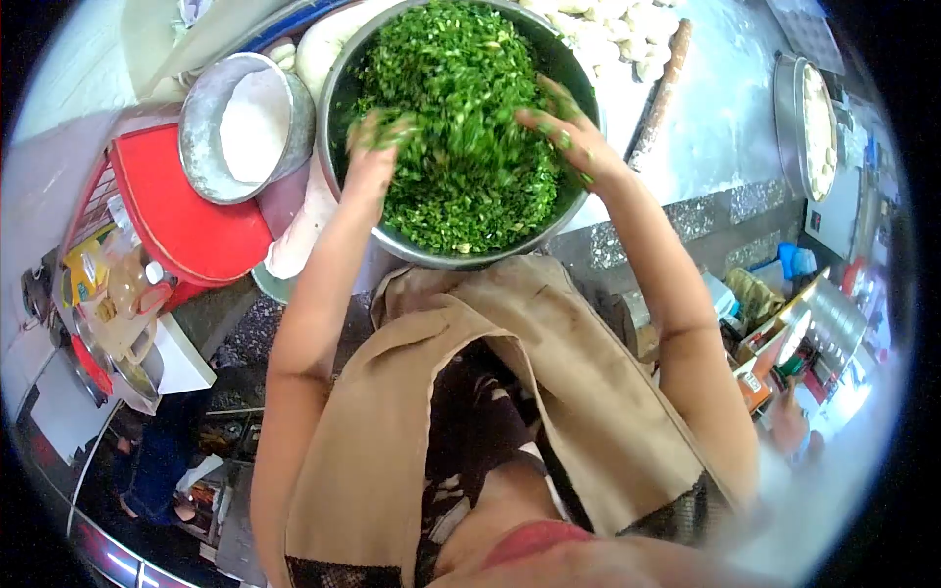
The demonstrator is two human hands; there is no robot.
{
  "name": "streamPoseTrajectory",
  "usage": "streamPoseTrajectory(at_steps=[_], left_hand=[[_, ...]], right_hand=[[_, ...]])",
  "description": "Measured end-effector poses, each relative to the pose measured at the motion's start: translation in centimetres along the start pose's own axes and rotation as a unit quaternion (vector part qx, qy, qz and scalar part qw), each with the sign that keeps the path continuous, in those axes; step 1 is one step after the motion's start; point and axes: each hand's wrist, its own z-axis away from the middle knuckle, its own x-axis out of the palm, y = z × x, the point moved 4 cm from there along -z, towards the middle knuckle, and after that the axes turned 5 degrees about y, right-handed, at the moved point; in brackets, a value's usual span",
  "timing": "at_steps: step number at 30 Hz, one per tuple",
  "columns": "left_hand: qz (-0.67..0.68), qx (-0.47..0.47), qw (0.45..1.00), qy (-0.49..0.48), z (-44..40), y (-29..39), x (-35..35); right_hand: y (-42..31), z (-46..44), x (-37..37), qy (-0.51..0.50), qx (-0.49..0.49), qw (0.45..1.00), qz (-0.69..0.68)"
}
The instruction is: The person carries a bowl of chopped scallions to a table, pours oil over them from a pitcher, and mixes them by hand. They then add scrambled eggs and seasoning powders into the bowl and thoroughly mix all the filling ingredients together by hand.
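Observation:
A large round metal bowl (457, 262) holds a heap of finely chopped green leaves (470, 211), blurred in the middle as if tossed. At the heap's left side is my left hand (377, 155), its fingers spread and smeared by motion, with green bits on them. My right hand (573, 135) is at the right side of the heap, fingers apart and flecked with green. Both hands are inside the bowl's rim, palms toward the leaves, and neither is closed on anything.
A metal pot (201, 137) with white powder stands left, beside a red lid (191, 211). Right of the bowl are a rolling pin (662, 93), pale dough pieces (627, 34) and a round tray (792, 127). Another person's hand (787, 421) shows at lower right.

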Motion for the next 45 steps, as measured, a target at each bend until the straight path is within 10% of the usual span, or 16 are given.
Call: streamPoseTrajectory(at_steps=[2,5,10,12,14,16,18,21,23,24,31,32,34,37,40,45], left_hand=[[0.29,-0.202,0.932,-0.082,0.8,-1.9,-0.3],[0.195,-0.277,0.941,0.016,-2.0,-5.1,2.5],[0.106,-0.166,0.976,-0.097,-3.2,-4.3,2.6],[0.039,-0.007,0.995,-0.093,-1.2,-0.8,3.0],[-0.012,0.097,0.984,-0.148,-1.8,-2.3,1.2],[-0.041,0.13,0.99,0.025,0.7,-1.0,0.0],[0.207,-0.137,0.967,0.064,2.2,-1.8,-0.6],[0.269,-0.272,0.924,0.017,-1.9,-7.1,1.0],[0.261,-0.245,0.933,-0.037,-4.1,-8.1,2.4],[0.253,-0.227,0.938,-0.063,-4.6,-7.1,2.6],[0.065,-0.003,0.996,-0.066,-1.3,-1.5,2.9],[0.01,-0.016,0.998,-0.06,-1.8,-2.4,2.1],[-0.03,0.1,0.994,0.033,0.3,-1.3,0.9],[0.355,-0.138,0.924,-0.029,-1.5,-4.4,-0.4],[0.221,-0.257,0.94,0.035,-4.2,-6.7,2.1],[0.186,-0.105,0.975,-0.061,-1.5,-4.2,2.7]], right_hand=[[5.0,-0.9,-0.2,-0.006,0.092,0.986,-0.14],[10.1,-4.8,2.7,0.018,0.185,0.958,-0.216],[6.6,-5.9,2.5,-0.128,0.242,0.955,-0.115],[1.4,-2.3,2.7,0.094,0.18,0.979,0.007],[-2.7,1.6,2.5,0.067,0.163,0.984,-0.001],[0.4,3.4,1.4,0.064,0.128,0.984,-0.102],[7.0,3.7,0.4,0.068,0.223,0.939,-0.252],[13.0,-1.4,5.0,0.168,0.262,0.902,-0.3],[12.1,-5.4,7.1,0.103,0.306,0.837,-0.442],[12.4,-7.1,7.2,0.05,0.177,0.851,-0.493],[0.4,0.0,4.3,0.112,0.072,0.972,-0.192],[-3.3,3.5,4.1,0.136,0.195,0.968,-0.082],[0.5,3.9,3.5,0.104,0.103,0.962,-0.228],[10.7,1.6,5.1,0.1,0.237,0.914,-0.313],[12.8,-3.5,9.2,0.063,0.351,0.829,-0.432],[4.6,-1.9,7.3,0.02,0.176,0.909,-0.378]])
